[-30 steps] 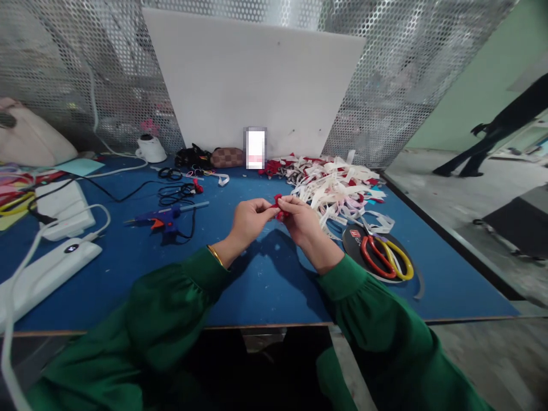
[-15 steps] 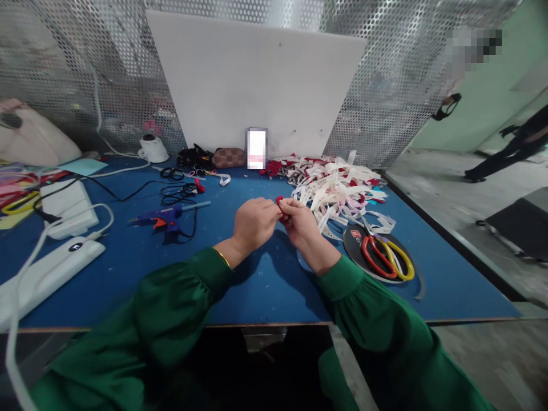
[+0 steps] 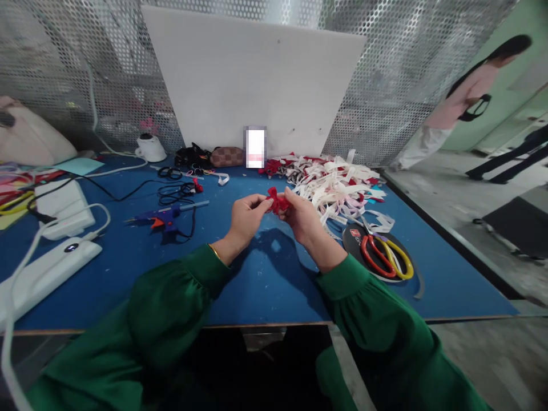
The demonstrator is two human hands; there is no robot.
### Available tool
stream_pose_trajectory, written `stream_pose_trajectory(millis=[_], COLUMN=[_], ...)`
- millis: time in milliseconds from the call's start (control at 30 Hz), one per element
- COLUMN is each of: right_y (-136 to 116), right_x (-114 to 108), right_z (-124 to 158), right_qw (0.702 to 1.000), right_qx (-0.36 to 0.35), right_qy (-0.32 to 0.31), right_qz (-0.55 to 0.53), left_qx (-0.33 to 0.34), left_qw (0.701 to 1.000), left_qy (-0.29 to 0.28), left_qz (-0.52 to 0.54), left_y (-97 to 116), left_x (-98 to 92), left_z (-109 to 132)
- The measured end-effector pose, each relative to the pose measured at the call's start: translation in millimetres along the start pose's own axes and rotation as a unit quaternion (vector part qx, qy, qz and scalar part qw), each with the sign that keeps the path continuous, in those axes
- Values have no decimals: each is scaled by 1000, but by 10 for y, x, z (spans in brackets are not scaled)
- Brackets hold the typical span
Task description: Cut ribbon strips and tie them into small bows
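Note:
A small red ribbon bow (image 3: 276, 200) is held up over the blue table between my two hands. My left hand (image 3: 248, 218) pinches its left side with thumb and fingertips. On the other side, my right hand (image 3: 303, 216) grips the bow's right part, and its fingers hide some of the ribbon. Behind my right hand lies a heap of white, red and pink ribbon pieces (image 3: 334, 185). A blue glue gun (image 3: 165, 220) with an orange trigger rests to the left of my left hand.
Scissors with red and yellow handles (image 3: 387, 257) lie on a dark ribbon spool (image 3: 355, 242) at right. White power strips (image 3: 55, 274) and cables occupy the left. A white board (image 3: 257, 74) stands behind a lit phone (image 3: 256, 148). A person (image 3: 466, 97) walks beyond the table.
My hands have turned and moved slightly apart, so the red bow, mostly hidden before, now shows its loops. A person in pink has come further into view at right.

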State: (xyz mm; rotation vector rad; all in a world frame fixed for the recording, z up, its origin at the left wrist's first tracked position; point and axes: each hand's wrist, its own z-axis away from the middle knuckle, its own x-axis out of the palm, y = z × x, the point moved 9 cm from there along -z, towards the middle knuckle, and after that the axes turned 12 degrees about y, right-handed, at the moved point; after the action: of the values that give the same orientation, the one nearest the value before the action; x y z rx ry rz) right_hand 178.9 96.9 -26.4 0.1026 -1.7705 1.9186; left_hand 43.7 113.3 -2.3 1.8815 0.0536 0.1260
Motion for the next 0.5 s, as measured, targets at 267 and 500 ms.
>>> stream_pose_trajectory(millis=[267,500], right_y=[-113,-133], right_x=[4,101], right_z=[3,9], right_qw=[995,991], right_qx=[-72,-76], right_qy=[-15,-84], right_qz=[68,67], left_qx=[-54,-210], left_qw=[998,968], left_qy=[17,-24], left_qz=[22,133], left_y=[-60,-249], left_x=[-31,71], left_z=[-25,52])
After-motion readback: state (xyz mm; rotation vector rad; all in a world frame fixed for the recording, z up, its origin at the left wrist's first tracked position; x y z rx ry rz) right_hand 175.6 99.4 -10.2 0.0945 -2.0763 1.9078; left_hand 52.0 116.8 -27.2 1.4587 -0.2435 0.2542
